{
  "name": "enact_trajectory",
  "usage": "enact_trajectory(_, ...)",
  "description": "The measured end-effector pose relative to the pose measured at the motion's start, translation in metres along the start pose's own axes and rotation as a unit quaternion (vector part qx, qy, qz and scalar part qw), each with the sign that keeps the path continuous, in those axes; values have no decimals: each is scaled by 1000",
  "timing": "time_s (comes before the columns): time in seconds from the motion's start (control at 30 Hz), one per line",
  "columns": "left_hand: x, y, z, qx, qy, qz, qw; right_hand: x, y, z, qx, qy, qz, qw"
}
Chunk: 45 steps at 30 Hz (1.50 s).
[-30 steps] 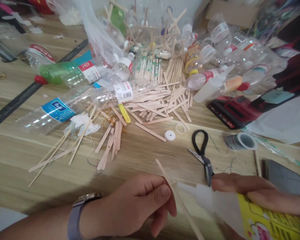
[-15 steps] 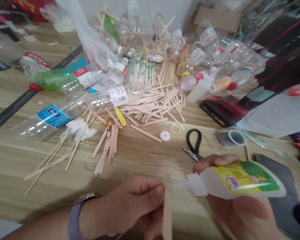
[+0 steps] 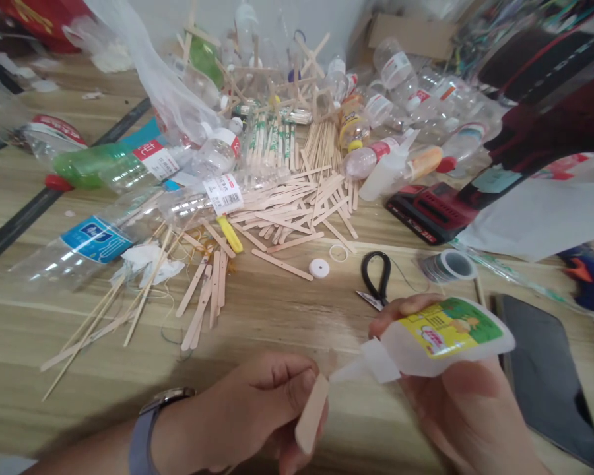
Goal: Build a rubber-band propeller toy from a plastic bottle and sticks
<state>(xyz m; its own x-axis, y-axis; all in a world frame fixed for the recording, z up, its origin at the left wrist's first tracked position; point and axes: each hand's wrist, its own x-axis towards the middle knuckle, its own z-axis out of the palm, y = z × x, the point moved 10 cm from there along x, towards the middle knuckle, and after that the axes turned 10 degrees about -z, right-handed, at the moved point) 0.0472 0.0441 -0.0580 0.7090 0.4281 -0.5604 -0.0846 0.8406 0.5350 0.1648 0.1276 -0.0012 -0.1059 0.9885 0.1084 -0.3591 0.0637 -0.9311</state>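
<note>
My left hand [image 3: 257,409], with a watch on its wrist, pinches a wooden craft stick [image 3: 311,414] between thumb and fingers. A second stick end seems to show just behind the fingertips. My right hand [image 3: 465,402] is wrapped round a glue bottle [image 3: 445,336] with a yellow and green label, tilted so its white nozzle [image 3: 356,366] points left. The nozzle tip is at the upper end of the stick; whether it touches I cannot tell. Black-handled scissors [image 3: 376,277] lie just beyond my right hand, partly hidden by it.
A pile of craft sticks [image 3: 292,208] lies mid-table, with plastic bottles [image 3: 94,239] left and behind. A cordless drill [image 3: 435,211] stands at right, near a wire spool [image 3: 448,266] and a dark phone [image 3: 549,376]. A white disc [image 3: 319,268] and yellow-handled tool [image 3: 229,234] lie ahead.
The glue bottle has moved left and slightly up, its nozzle now closer to the stick. The craft stick has tilted, its lower end swinging left. The whole view has shifted a little.
</note>
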Motion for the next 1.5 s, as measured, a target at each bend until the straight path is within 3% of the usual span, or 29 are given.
enact_trajectory(0.4,-1,-1,-1,82,25,1,996,-9,0,-8,-25,-8,-9,1000)
enact_trajectory(0.77,0,-5,-1,58,15,-12,998,-7,1,-7,-39,-22,6,999)
enact_trajectory(0.93,0,-10,-2,23,15,-38,999,-6,1,-11,-22,16,11,1000)
enact_trajectory(1.3,1,-6,0,11,18,-40,999,-5,2,-2,-11,-12,13,1000)
enact_trajectory(1.5,2,-10,1,30,21,-68,997,-8,5,-4,9,20,31,999)
